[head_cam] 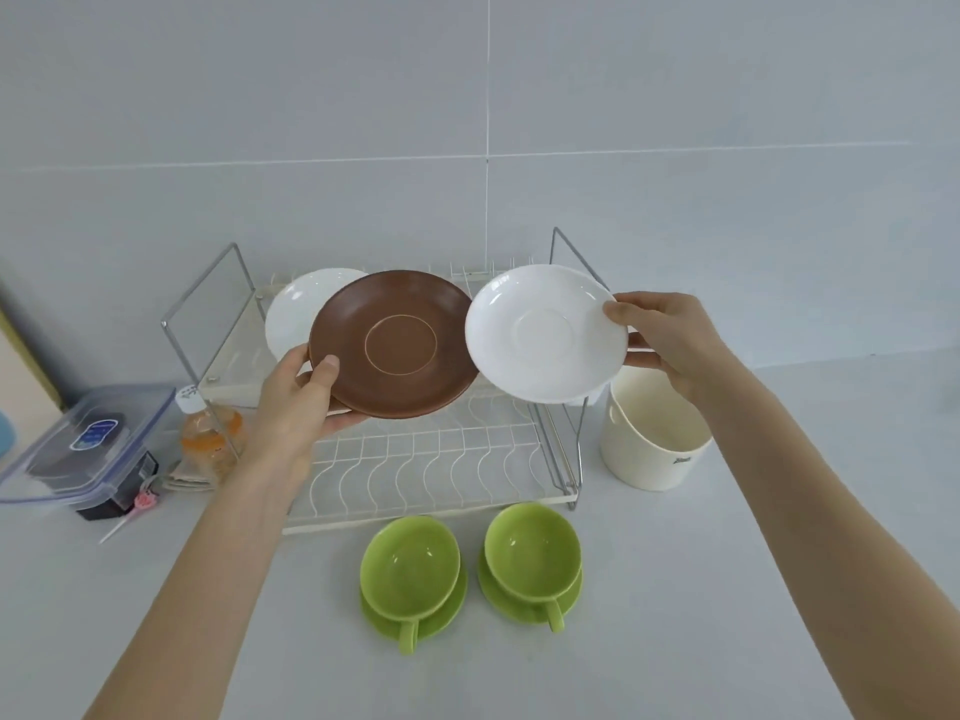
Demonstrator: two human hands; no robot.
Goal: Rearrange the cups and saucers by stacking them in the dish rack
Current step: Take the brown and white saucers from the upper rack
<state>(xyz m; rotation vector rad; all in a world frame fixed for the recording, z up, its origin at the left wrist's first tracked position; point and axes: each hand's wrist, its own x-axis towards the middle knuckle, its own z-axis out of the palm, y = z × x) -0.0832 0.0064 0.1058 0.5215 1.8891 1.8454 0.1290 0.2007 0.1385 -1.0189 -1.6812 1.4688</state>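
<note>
Over the two-tier white wire dish rack, the left hand grips a round brown ceramic saucer by its near-left rim; the right hand pinches a round white saucer by its right rim. The saucers' edges overlap. Two green cups on green saucers stand near.

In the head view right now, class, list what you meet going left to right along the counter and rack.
Clear lidded container → orange bottle → left hand → brown saucer → white saucer → right hand

Two green cups, maybe five saucers, one rack.
</note>
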